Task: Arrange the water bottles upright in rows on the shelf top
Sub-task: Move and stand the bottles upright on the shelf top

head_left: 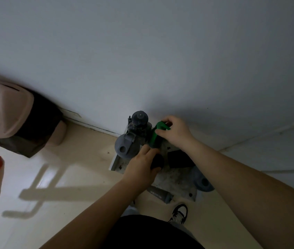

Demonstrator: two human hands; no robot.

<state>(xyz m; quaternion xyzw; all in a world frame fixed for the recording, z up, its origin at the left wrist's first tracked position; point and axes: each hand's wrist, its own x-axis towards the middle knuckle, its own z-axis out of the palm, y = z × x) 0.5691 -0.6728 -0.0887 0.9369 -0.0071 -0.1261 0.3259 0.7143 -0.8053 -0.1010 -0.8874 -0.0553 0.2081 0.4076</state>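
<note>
Four bottles (126, 146), two hands (175, 133).

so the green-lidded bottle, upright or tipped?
Upright: the green-lidded bottle shows its cap from above on the shelf top, right hand on its lid.

place: a dim room in a home
floor: glossy pale tiles (70, 169)
wall: plain white (142, 51)
bin: lidded pink-and-black (17, 119), far left of the grip
shoe: sneaker (179, 212) below

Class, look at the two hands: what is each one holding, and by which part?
Right hand pinches the green bottle by its lid handle. Left hand grips a black bottle around its top.
</note>
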